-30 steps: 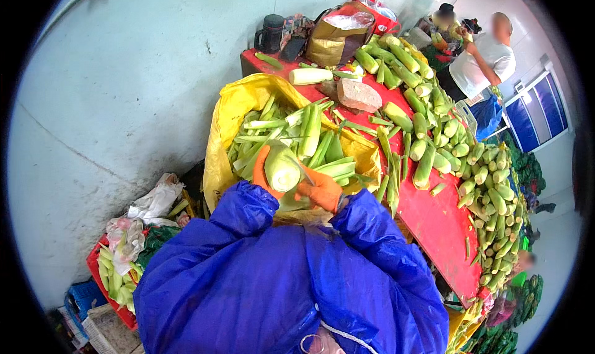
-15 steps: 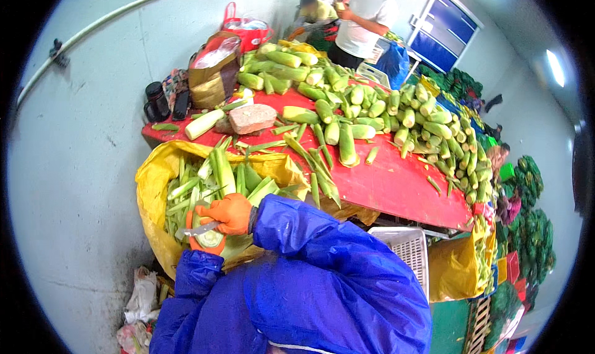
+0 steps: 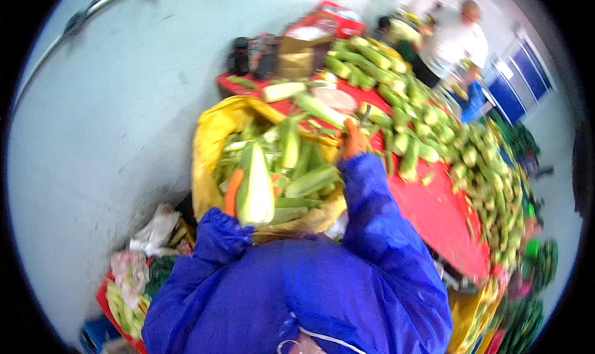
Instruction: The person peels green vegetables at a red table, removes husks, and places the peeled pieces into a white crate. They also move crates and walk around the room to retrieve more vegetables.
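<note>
In my orange-gloved left hand [image 3: 233,193] is an ear of corn [image 3: 256,183], pale at its near end, held upright with fingers wrapped round it. It is over a yellow sack [image 3: 206,149] full of green corn husks [image 3: 304,183]. My right hand [image 3: 353,141], also in an orange glove, is closed at the red table's edge, blurred by motion. A knife [image 3: 365,115] sticks up from it, its blade dark and smeared. The end of another ear of corn [image 3: 319,110] lies against or just beside this hand; whether they touch I cannot tell.
A long pile of corn [image 3: 427,115] covers the far and right parts of the red table [image 3: 434,199]. A stone [image 3: 334,98], a dark flask [image 3: 238,57] and bags stand at its far left. A person in white [image 3: 455,44] works beyond. The wall is on my left.
My hands have separated: the right one moved with the knife away to the far right, onto the table. The left now holds up an ear of corn. The view has shifted.
</note>
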`<state>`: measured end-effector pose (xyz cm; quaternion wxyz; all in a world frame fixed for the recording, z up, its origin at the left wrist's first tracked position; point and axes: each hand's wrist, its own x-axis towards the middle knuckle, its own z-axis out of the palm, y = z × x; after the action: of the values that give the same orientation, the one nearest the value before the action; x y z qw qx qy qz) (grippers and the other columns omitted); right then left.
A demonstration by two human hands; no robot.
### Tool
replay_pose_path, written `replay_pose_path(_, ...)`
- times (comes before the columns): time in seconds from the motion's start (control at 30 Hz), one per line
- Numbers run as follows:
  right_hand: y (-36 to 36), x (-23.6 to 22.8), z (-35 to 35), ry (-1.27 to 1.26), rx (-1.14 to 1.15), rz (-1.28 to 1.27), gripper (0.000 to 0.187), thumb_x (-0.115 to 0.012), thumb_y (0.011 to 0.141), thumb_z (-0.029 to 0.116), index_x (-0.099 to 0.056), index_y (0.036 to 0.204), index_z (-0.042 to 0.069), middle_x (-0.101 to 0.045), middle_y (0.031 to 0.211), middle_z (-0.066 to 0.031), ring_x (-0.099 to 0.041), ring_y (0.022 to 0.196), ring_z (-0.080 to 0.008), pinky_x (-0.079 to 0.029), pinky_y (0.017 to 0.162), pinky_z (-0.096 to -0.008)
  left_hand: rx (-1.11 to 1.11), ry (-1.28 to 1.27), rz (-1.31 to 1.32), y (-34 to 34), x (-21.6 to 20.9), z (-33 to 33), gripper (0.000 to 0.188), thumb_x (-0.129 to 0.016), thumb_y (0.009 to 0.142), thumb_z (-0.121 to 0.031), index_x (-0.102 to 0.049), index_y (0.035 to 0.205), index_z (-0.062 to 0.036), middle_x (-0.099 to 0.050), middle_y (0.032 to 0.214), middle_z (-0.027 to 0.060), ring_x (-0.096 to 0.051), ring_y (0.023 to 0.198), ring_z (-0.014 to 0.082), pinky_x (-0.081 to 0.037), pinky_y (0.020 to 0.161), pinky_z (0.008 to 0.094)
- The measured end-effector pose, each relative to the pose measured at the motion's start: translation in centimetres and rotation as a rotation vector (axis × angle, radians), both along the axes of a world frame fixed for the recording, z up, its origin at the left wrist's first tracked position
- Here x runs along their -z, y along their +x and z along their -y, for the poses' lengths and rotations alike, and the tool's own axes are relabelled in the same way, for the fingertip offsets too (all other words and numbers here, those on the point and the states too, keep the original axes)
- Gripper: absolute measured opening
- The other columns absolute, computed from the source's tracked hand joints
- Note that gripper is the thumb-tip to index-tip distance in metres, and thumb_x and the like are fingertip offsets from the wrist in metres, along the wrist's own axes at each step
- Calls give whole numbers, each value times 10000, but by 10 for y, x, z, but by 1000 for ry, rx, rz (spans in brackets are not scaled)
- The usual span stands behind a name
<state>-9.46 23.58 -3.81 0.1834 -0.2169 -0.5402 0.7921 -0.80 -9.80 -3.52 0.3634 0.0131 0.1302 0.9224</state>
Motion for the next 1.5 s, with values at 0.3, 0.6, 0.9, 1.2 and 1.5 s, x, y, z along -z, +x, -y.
replay_pose_path(0.3, 71, -50, 147, 396, -865, 245, 420, -708, 764, 407, -662, 846, -3, -591, 605, -44, -509, 478, -105, -382, 441, -245, -241, -616, -359, -27, 21, -18, 699, -472, 887, -608, -471, 1295, -41, -580, 1163, 113, -570, 1025, 199, -471, 879, 337)
replay_pose_path(0.6, 69, -43, 141, 533, -784, 359, 235, -655, 724, 197, -642, 775, -32, -581, 595, -63, -520, 453, -126, -408, 421, -272, -322, -652, -273, -11, 1, -30, 610, -637, 871, -435, -471, 1305, -40, -590, 1137, 61, -566, 976, 145, -464, 843, 290)
replay_pose_path(0.9, 66, -16, 129, 306, -680, 273, 172, -624, 681, 159, -592, 703, -8, -549, 584, -81, -508, 408, -185, -419, 410, -309, -208, -389, -102, -32, 51, -27, 623, -477, 904, -575, -508, 1274, -75, -616, 1113, 69, -608, 950, 171, -495, 860, 323)
replay_pose_path(1.2, 72, -29, 130, 269, -856, 186, 216, -631, 717, 205, -618, 747, -8, -570, 612, -65, -528, 447, -171, -431, 443, -288, -308, -553, -268, -18, 13, -21, 539, -639, 883, -362, -481, 1282, -37, -610, 1120, 82, -589, 984, 178, -479, 867, 322)
replay_pose_path(1.5, 52, -48, 133, 657, -669, 318, 291, -622, 761, 241, -626, 826, -43, -596, 624, -100, -566, 487, -174, -455, 464, -297, -465, -1051, -722, -8, -13, -31, 549, -720, 812, -207, -492, 1267, -1, -605, 1119, 80, -564, 1007, 179, -444, 902, 308)
